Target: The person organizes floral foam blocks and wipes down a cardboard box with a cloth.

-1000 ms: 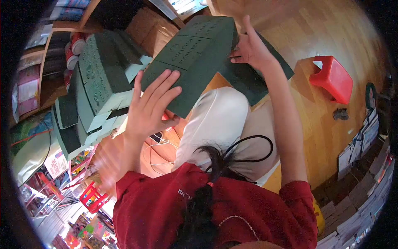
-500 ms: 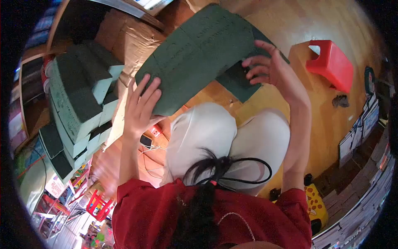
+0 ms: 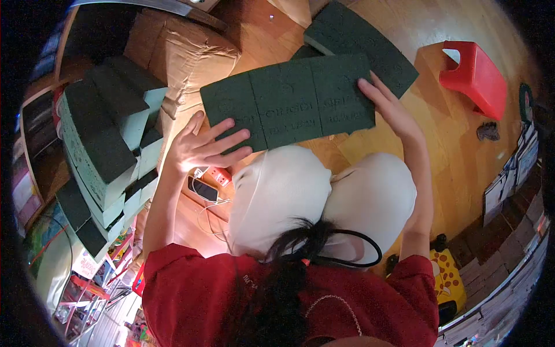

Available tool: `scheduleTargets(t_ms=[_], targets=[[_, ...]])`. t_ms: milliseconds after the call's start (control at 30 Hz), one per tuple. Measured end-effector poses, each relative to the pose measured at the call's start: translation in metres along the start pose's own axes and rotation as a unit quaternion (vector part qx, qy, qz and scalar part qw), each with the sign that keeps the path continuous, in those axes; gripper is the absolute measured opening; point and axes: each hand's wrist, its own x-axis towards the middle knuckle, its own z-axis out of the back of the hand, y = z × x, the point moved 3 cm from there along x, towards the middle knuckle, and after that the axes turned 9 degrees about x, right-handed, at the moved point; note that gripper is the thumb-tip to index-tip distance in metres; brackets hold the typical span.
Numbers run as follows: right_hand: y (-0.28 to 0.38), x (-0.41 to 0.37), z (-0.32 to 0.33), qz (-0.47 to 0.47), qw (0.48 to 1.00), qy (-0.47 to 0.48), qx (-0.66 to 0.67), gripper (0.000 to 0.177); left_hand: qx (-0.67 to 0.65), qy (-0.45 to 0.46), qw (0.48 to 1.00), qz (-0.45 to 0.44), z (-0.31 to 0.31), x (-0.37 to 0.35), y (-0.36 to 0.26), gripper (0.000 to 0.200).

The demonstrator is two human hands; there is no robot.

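1. Gripping the right end of the board (image 3: 289, 101) is your right hand (image 3: 390, 107); your left hand (image 3: 199, 144) spreads wide over its near left corner.
2. The board spans between them, beyond your knees (image 3: 286, 179), long axis left to right.
3. Farther, nearer your right hand: another board (image 3: 367, 43).

Block (image 3: 292, 104) before knees (image 3: 283, 196), stool (image 3: 483, 84) R, phone (image 3: 203, 189) L (on flr (image 3: 454, 179)).
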Motion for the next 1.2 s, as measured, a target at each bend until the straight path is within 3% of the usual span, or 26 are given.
scheduleTargets(t_ms=[100,200,233,267,333,367,467,567,700,767,867,967,1033,1067,1133,1200], targets=[[-0.021,-0.018,0.004,-0.01,0.997,-0.025,0.076,0.085,0.055,0.023,0.997,0.042,-0.021,-0.005,0.004,0.056],[-0.047,-0.038,0.014,-0.057,0.988,-0.035,0.141,0.084,-0.073,0.069,0.957,0.273,-0.042,0.009,0.01,0.057],[-0.055,-0.041,0.015,-0.075,0.983,-0.035,0.162,0.084,-0.118,0.088,0.939,0.311,-0.049,0.017,0.011,0.055],[-0.063,-0.042,0.014,-0.06,0.981,-0.032,0.184,0.079,-0.268,0.07,0.877,0.394,-0.06,0.021,0.01,0.054],[-0.08,-0.042,0.01,-0.028,0.973,-0.027,0.229,0.07,-0.535,0.029,0.668,0.517,-0.082,0.028,0.002,0.054],[-0.087,-0.042,0.006,-0.033,0.968,-0.055,0.241,0.066,-0.582,0.023,0.597,0.552,-0.089,0.036,0.0,0.055],[-0.097,-0.045,-0.005,-0.047,0.954,-0.132,0.265,0.057,-0.512,0.007,0.699,0.499,-0.113,0.053,-0.014,0.058],[-0.107,-0.047,-0.003,-0.077,0.948,-0.165,0.26,0.053,-0.545,-0.011,0.662,0.514,-0.123,0.066,-0.013,0.06],[-0.131,-0.043,0.002,-0.1,0.94,-0.2,0.259,0.055,-0.51,-0.018,0.709,0.486,-0.143,0.072,-0.014,0.062],[-0.13,-0.042,0.003,-0.058,0.947,-0.215,0.232,0.057,-0.508,-0.01,0.71,0.488,-0.148,0.076,-0.014,0.061],[-0.126,-0.04,0.002,0.022,0.965,-0.198,0.172,0.059,-0.446,-0.039,0.762,0.468,-0.159,0.079,-0.011,0.06],[-0.136,-0.036,0.006,0.053,0.961,-0.184,0.198,0.062,-0.479,-0.002,0.73,0.487,-0.154,0.085,-0.003,0.059],[-0.145,-0.032,-0.001,0.107,0.955,-0.192,0.197,0.064,-0.469,-0.004,0.747,0.471,-0.156,0.087,0.001,0.06],[-0.154,-0.03,-0.001,0.08,0.96,-0.209,0.169,0.064,-0.46,-0.005,0.756,0.466,-0.157,0.088,0.003,0.061],[-0.17,-0.027,0.008,0.028,0.966,-0.234,0.11,0.063,-0.337,-0.009,0.807,0.484,-0.146,0.085,0.005,0.061],[-0.174,-0.027,0.035,0.007,0.982,-0.14,0.126,0.053,-0.17,-0.006,0.863,0.475,-0.091,0.094,0.008,0.062]])
